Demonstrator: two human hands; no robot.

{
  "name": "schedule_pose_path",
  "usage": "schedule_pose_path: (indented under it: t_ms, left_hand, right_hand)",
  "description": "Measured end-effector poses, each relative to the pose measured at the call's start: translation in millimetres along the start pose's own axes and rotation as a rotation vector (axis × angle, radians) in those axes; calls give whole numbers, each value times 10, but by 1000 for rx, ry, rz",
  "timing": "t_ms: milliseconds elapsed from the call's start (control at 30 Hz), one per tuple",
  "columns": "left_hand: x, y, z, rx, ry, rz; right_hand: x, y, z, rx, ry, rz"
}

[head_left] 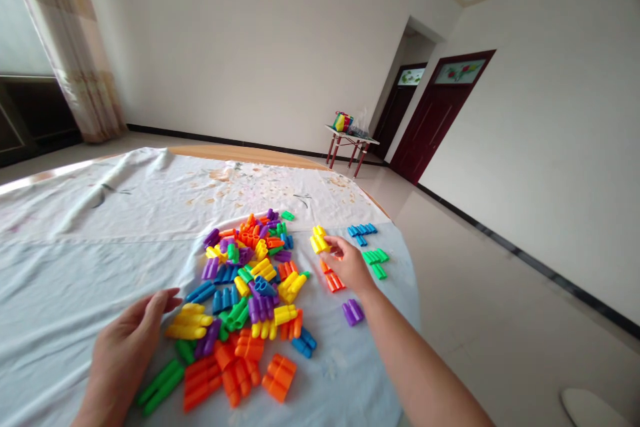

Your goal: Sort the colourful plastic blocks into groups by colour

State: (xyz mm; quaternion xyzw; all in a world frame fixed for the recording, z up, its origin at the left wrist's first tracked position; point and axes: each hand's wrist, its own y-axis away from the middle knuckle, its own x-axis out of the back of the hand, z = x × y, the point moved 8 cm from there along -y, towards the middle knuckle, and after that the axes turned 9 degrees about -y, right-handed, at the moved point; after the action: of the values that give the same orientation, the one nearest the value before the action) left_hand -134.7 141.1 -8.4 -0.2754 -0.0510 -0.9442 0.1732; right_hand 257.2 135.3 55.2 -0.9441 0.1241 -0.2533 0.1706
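A heap of bullet-shaped plastic building blocks (263, 307) in orange, yellow, green, blue and purple lies on the cloth in front of me. At its left edge is my left hand (127, 340), holding nothing, its fingers stretched towards a blue block (201, 292) and a yellow block (190, 321). To the right of the heap, my right hand (350, 263) pinches the right side of a yellow block (319, 240). Just below it lie orange blocks (332, 278). A purple block (353, 312) rests beneath my right wrist. Green blocks (376, 263) and blue blocks (362, 233) sit farther right.
A floral tablecloth (135, 213) covers most of the round table, whose wooden edge (240, 154) shows at the back. Beyond it, a small side table (350, 136) carries a colourful bag (343, 121) near a dark red door (443, 117). Tiled floor lies to the right.
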Motion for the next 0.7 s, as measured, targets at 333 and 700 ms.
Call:
schedule_pose_path:
  t_ms: [333, 700]
  left_hand:
    - [-38, -20, -9, 19, -32, -29]
    - [-91, -65, -55, 26, -27, -64]
  right_hand:
    - [202, -780, 957, -228, 341, 71]
    - [77, -924, 1353, -282, 391, -4]
